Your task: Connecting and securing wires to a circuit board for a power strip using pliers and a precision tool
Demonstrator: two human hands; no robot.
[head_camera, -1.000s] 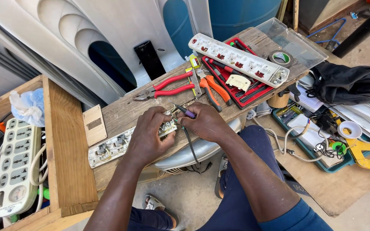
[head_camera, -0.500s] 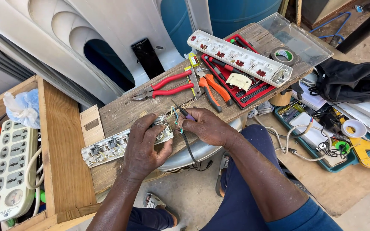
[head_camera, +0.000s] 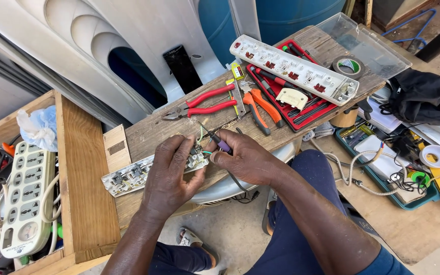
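I judge the work part-way through: the opened power strip (head_camera: 151, 172) lies on the wooden surface (head_camera: 143, 135) with its cover off, its contacts bare and loose green and white wires (head_camera: 200, 136) standing up just beyond my fingers, so the wiring is not yet finished and nothing is closed up. My left hand (head_camera: 171, 170) is curled down over the strip's near end, pinning it, while my right hand (head_camera: 243, 158), just beside it, is pinched closed around a purple-handled screwdriver (head_camera: 215, 140) whose tip points at those wires.
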